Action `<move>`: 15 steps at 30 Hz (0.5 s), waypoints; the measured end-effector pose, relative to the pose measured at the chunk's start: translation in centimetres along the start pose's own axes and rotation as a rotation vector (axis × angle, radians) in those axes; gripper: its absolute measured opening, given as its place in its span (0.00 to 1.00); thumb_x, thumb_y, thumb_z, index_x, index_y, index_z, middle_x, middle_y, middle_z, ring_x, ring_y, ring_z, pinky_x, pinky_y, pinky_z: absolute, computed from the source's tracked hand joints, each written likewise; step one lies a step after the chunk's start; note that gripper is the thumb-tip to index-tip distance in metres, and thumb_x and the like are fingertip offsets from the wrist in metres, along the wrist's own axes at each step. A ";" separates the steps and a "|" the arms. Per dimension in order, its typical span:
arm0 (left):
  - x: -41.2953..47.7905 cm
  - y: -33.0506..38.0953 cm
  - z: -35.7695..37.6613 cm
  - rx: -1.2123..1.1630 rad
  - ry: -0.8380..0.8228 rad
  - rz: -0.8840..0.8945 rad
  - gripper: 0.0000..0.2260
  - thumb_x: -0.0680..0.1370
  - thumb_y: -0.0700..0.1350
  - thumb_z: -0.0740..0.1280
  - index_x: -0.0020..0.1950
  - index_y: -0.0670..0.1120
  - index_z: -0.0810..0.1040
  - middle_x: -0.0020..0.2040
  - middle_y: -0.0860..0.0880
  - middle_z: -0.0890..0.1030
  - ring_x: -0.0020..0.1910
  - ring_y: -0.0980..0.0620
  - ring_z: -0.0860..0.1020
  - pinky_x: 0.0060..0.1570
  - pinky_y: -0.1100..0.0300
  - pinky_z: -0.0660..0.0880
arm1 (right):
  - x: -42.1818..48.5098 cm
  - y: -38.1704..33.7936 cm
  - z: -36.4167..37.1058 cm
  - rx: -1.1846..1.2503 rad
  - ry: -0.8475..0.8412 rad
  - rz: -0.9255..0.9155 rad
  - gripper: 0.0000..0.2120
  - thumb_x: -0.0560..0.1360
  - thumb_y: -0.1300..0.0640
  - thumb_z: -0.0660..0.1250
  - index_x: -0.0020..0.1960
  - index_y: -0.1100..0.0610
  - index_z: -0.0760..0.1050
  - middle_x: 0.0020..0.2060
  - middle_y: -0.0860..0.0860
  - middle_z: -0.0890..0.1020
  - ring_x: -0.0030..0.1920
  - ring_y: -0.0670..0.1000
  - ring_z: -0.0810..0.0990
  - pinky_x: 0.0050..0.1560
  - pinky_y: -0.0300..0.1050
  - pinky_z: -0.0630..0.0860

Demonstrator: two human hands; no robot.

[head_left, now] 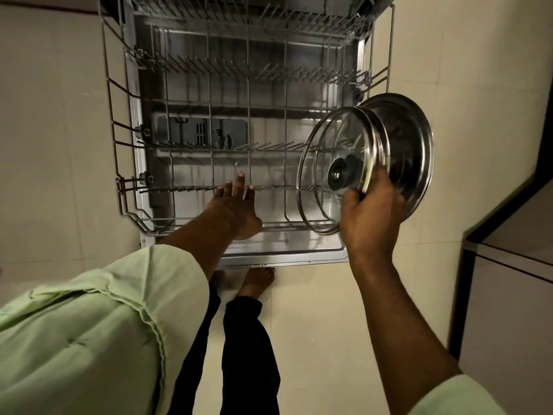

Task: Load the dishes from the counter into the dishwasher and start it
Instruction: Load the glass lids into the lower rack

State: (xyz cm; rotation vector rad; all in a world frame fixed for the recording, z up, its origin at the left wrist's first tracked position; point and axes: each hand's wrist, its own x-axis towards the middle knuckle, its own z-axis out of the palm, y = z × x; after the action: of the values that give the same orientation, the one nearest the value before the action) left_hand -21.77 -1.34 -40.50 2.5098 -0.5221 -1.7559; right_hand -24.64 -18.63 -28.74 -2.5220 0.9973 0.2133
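Observation:
The dishwasher's lower wire rack [119, 163] is pulled out over the open door [284, 253], with no dishes in it. My right hand [369, 214] grips a stack of lids on edge above the rack's right side: a glass lid [326, 163] with a black knob in front, and a steel plate or lid [410, 151] behind it. My left hand [236, 205] reaches over the rack's front, fingers spread and straight, fingertips near a row of tines; it holds nothing.
The upper rack [254, 22] juts out at the top of the view. Beige floor tiles lie on both sides. A cabinet with a dark edge [502, 250] stands at the right. My bare foot [257, 280] is just in front of the door.

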 end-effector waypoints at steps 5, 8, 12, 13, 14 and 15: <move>-0.1 0.1 0.0 0.004 -0.001 0.003 0.37 0.83 0.56 0.57 0.81 0.46 0.36 0.78 0.40 0.30 0.79 0.40 0.39 0.78 0.46 0.43 | 0.3 -1.6 2.0 -0.023 -0.032 -0.018 0.18 0.77 0.61 0.67 0.67 0.58 0.72 0.55 0.58 0.82 0.55 0.58 0.81 0.57 0.48 0.77; -0.1 0.0 0.0 -0.009 0.001 0.003 0.37 0.83 0.57 0.57 0.81 0.46 0.37 0.78 0.40 0.30 0.79 0.40 0.39 0.78 0.47 0.43 | 0.1 -2.4 2.6 -0.032 -0.014 -0.002 0.17 0.77 0.62 0.67 0.65 0.60 0.73 0.54 0.59 0.82 0.54 0.59 0.82 0.57 0.52 0.79; -0.2 -0.2 0.0 -0.011 0.004 0.013 0.37 0.83 0.58 0.57 0.81 0.46 0.37 0.78 0.40 0.31 0.79 0.39 0.38 0.78 0.47 0.42 | -0.7 -2.8 1.1 -0.067 0.041 0.010 0.17 0.77 0.60 0.67 0.66 0.59 0.73 0.55 0.58 0.82 0.54 0.58 0.82 0.53 0.48 0.79; -0.2 -0.2 0.0 -0.016 0.006 0.016 0.37 0.82 0.58 0.57 0.81 0.46 0.37 0.78 0.40 0.31 0.79 0.40 0.39 0.78 0.46 0.43 | -0.8 -2.8 0.3 -0.087 0.065 0.014 0.16 0.77 0.60 0.67 0.65 0.59 0.74 0.55 0.58 0.82 0.54 0.58 0.82 0.51 0.48 0.78; -0.2 -0.2 0.0 -0.023 0.007 0.019 0.37 0.82 0.58 0.57 0.81 0.46 0.37 0.78 0.40 0.31 0.79 0.40 0.39 0.78 0.46 0.43 | -1.0 -2.7 -0.6 -0.105 0.092 0.015 0.16 0.77 0.60 0.66 0.65 0.58 0.75 0.54 0.58 0.82 0.54 0.58 0.82 0.51 0.48 0.78; -0.3 -0.2 0.0 -0.029 0.006 0.019 0.37 0.82 0.57 0.57 0.81 0.46 0.37 0.78 0.40 0.31 0.79 0.40 0.39 0.78 0.46 0.43 | -1.2 -2.6 -1.6 -0.112 0.118 0.010 0.16 0.77 0.60 0.65 0.64 0.58 0.76 0.54 0.59 0.83 0.53 0.59 0.82 0.51 0.49 0.78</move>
State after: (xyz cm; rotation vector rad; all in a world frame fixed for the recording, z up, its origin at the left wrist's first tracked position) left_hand -21.78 -1.09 -40.31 2.4815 -0.5153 -1.7359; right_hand -23.72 -16.91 -26.10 -2.6587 1.0706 0.1276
